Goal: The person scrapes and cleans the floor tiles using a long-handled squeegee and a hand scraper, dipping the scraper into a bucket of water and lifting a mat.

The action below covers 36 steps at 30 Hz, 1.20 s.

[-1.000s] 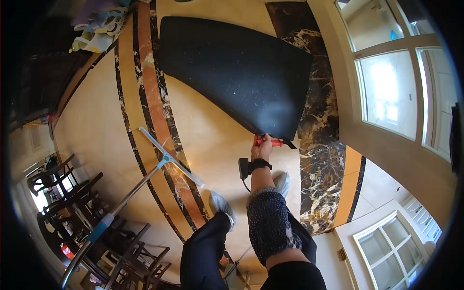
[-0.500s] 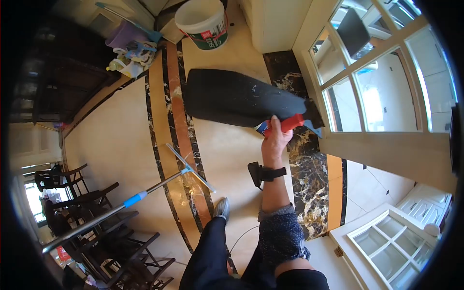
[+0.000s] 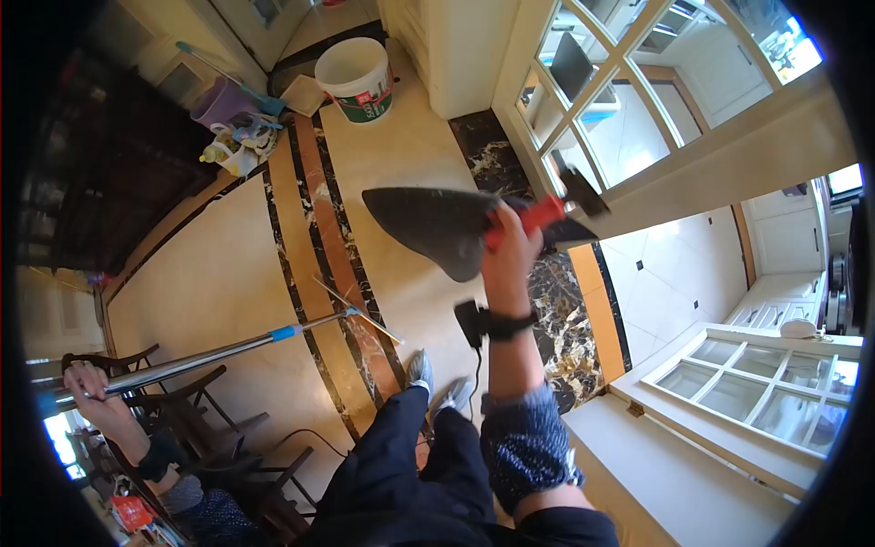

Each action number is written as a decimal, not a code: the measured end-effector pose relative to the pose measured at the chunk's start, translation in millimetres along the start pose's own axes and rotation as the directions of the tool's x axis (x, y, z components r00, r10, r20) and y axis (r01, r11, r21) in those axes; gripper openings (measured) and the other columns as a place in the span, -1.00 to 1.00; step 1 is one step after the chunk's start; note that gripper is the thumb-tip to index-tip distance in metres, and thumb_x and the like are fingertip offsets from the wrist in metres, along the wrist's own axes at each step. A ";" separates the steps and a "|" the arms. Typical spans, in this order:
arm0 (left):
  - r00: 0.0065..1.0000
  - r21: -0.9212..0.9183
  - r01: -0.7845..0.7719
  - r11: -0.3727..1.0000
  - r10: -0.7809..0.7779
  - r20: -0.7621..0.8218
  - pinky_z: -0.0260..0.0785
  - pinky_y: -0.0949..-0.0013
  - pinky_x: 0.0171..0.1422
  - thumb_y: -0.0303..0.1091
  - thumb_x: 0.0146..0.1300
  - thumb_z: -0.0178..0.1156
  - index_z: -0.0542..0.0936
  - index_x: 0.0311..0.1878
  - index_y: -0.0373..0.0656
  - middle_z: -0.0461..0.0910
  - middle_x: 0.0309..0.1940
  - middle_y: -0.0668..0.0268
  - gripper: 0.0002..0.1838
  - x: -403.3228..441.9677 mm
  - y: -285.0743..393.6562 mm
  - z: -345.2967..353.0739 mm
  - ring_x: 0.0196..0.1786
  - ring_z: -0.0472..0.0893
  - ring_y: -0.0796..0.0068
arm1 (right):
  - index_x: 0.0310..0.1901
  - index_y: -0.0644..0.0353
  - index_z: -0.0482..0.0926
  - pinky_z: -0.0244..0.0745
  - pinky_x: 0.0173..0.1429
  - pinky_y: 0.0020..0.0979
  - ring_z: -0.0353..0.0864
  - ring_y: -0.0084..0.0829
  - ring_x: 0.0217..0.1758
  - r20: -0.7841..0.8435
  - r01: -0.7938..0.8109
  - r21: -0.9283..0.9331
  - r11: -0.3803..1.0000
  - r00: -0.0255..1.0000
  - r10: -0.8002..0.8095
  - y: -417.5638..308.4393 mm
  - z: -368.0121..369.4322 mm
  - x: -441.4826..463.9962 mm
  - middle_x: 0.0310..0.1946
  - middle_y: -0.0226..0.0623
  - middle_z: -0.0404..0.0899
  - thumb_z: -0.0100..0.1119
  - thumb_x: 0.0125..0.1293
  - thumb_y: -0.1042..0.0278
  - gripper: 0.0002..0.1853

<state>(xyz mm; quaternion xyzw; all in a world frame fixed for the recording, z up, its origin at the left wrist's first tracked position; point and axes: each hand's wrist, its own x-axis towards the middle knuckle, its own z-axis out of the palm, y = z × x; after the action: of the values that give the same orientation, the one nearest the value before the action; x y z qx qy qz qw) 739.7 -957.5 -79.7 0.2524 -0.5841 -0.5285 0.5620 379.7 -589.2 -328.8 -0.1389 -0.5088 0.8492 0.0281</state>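
Observation:
My right hand [image 3: 510,260] is closed around a red-handled tool [image 3: 545,213] whose black head points toward the glazed door. A dark grey, flexible-looking sheet [image 3: 424,219] stretches left from this hand above the floor. Motion blurs it, and how it is held cannot be made out. At the lower left, my left hand [image 3: 98,401] wraps around the metal pole of a floor squeegee [image 3: 219,351]. Its thin T-shaped head [image 3: 378,326] rests on the tiles, in front of my covered shoes [image 3: 419,369].
A white bucket [image 3: 354,68] stands at the back, with a purple bucket [image 3: 223,102] and cleaning bottles [image 3: 223,157] to its left. Glass-paned doors [image 3: 592,118] flank the right side. Dark wooden chairs [image 3: 196,415] stand at lower left, and a thin cable [image 3: 310,433] lies on the floor.
My left hand has come into view on the squeegee pole, which is now raised nearer horizontal. The dark sheet has bent into a pointed shape. The view has turned toward the right.

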 end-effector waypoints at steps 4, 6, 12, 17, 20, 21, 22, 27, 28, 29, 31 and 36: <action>0.986 -0.063 0.005 0.998 0.006 0.167 -0.08 0.59 -0.52 -0.34 0.39 -0.04 0.20 -0.50 -0.06 0.05 -0.66 0.50 -0.71 -14.6 4.1 -15.5 -0.62 0.02 0.72 | -0.27 0.19 0.45 0.42 -0.18 -0.49 0.51 -0.52 -0.24 -0.041 -0.023 -0.012 1.000 0.999 0.022 -73.3 -55.3 -78.7 -0.35 -0.36 0.50 0.23 0.09 0.55 -0.81; 0.980 -0.025 -0.040 0.999 0.044 0.195 0.02 0.56 -0.45 -0.36 0.34 0.02 0.30 -0.39 -0.11 0.16 -0.62 0.47 -0.82 -20.3 2.9 -23.8 -0.58 0.14 0.68 | -0.23 0.21 0.46 0.45 -0.10 -0.49 0.52 -0.50 -0.26 -0.042 -0.098 0.142 0.985 0.994 0.104 -107.9 -87.2 -106.8 -0.33 -0.36 0.51 0.16 0.13 0.60 -0.82; 0.802 -0.045 0.244 0.969 -0.175 0.572 0.15 0.43 -0.34 -0.17 0.37 -0.04 0.22 -0.58 -0.08 0.13 -0.70 0.40 -0.61 -93.9 -31.3 39.9 -0.63 0.18 0.55 | -0.20 0.21 0.44 0.45 -0.14 -0.50 0.52 -0.51 -0.29 -0.082 0.066 0.052 0.996 0.995 -0.062 -206.0 -165.4 -177.3 -0.32 -0.36 0.50 0.10 0.13 0.62 -0.81; 0.723 -0.121 0.162 0.979 -0.034 0.690 0.11 0.47 -0.39 -0.14 0.33 0.04 0.21 -0.58 -0.07 0.14 -0.71 0.42 -0.60 -120.8 43.6 107.0 -0.68 0.13 0.62 | -0.13 0.19 0.39 0.41 -0.13 -0.48 0.47 -0.53 -0.27 -0.093 0.075 -0.018 0.997 0.993 -0.076 -265.1 -209.9 -239.0 -0.30 -0.39 0.46 0.04 0.13 0.61 -0.75; 0.658 -0.199 0.198 0.960 0.020 0.752 0.11 0.47 -0.39 -0.09 0.32 0.05 0.22 -0.58 -0.05 0.13 -0.70 0.44 -0.59 -145.4 74.9 135.3 -0.68 0.11 0.64 | -0.13 0.22 0.36 0.40 -0.17 -0.50 0.46 -0.54 -0.28 -0.102 0.097 -0.069 0.993 0.989 -0.104 -276.6 -247.3 -261.7 -0.30 -0.37 0.43 0.05 0.11 0.59 -0.74; 0.633 -0.202 0.221 0.954 0.017 0.774 0.11 0.47 -0.39 -0.09 0.32 0.05 0.22 -0.58 -0.05 0.13 -0.70 0.44 -0.59 -152.2 76.3 145.3 -0.68 0.11 0.64 | -0.13 0.22 0.35 0.40 -0.18 -0.51 0.45 -0.54 -0.31 -0.156 0.100 -0.115 0.988 0.981 -0.118 -282.9 -257.4 -265.1 -0.33 -0.38 0.41 0.07 0.11 0.58 -0.73; 0.643 -0.207 0.224 0.952 0.015 0.766 0.11 0.46 -0.39 -0.10 0.33 0.05 0.21 -0.58 -0.05 0.12 -0.70 0.44 -0.59 -161.7 76.7 155.0 -0.66 0.12 0.64 | -0.19 0.20 0.36 0.39 -0.31 -0.53 0.45 -0.56 -0.41 -0.215 0.130 -0.159 0.979 0.963 -0.163 -288.8 -270.3 -262.7 -0.38 -0.38 0.42 0.11 0.08 0.58 -0.76; 0.516 -0.202 0.243 0.949 0.050 0.855 0.23 0.36 -0.29 -0.22 0.36 0.00 0.24 -0.57 -0.10 0.18 -0.67 0.40 -0.63 -203.8 50.6 200.7 -0.61 0.21 0.57 | -0.32 0.17 0.40 0.32 -0.48 -0.60 0.41 -0.62 -0.57 -0.315 0.085 -0.214 0.973 0.937 -0.151 -301.5 -349.3 -249.7 -0.56 -0.48 0.40 0.16 0.07 0.59 -0.83; 0.452 -0.207 0.254 0.945 0.074 0.889 0.27 0.31 -0.24 -0.23 0.36 0.01 0.27 -0.55 -0.13 0.22 -0.65 0.37 -0.65 -211.9 47.4 209.1 -0.59 0.26 0.52 | -0.33 0.16 0.40 0.32 -0.48 -0.61 0.40 -0.63 -0.58 -0.322 0.075 -0.255 0.964 0.934 -0.158 -299.4 -362.5 -253.9 -0.56 -0.49 0.39 0.15 0.07 0.60 -0.83; 0.428 -0.204 0.277 0.939 0.069 0.901 0.27 0.31 -0.24 -0.23 0.36 0.01 0.27 -0.55 -0.13 0.22 -0.65 0.37 -0.65 -220.3 41.2 216.3 -0.59 0.26 0.52 | -0.34 0.16 0.39 0.32 -0.49 -0.61 0.40 -0.63 -0.58 -0.328 0.061 -0.296 0.953 0.931 -0.162 -299.3 -373.9 -261.0 -0.57 -0.50 0.39 0.15 0.07 0.61 -0.83; 0.323 -0.253 0.304 0.919 0.151 0.934 0.28 0.30 -0.22 -0.24 0.35 0.04 0.29 -0.52 -0.16 0.24 -0.64 0.36 -0.67 -234.5 24.1 232.6 -0.57 0.29 0.50 | -0.36 0.15 0.43 0.30 -0.49 -0.63 0.38 -0.66 -0.59 -0.376 0.087 -0.415 0.906 0.890 -0.258 -312.1 -381.2 -272.2 -0.57 -0.49 0.41 0.15 0.07 0.59 -0.86; 0.092 -0.195 0.401 0.895 0.173 0.981 0.29 0.26 -0.06 -0.28 0.33 0.07 0.35 -0.46 -0.18 0.32 -0.58 0.33 -0.73 -250.4 -19.7 251.6 -0.48 0.35 0.49 | -0.35 0.15 0.47 0.29 -0.46 -0.63 0.38 -0.68 -0.56 -0.520 0.124 -0.549 0.826 0.723 -0.454 -344.3 -410.9 -290.4 -0.54 -0.50 0.44 0.18 0.04 0.56 -0.86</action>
<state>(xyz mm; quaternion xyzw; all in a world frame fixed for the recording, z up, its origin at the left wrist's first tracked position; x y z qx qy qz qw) 561.8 -657.2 -147.2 -0.2486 -0.6554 -0.7129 0.0181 734.9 -126.7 -150.9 -0.3337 -0.6776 0.5835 0.2984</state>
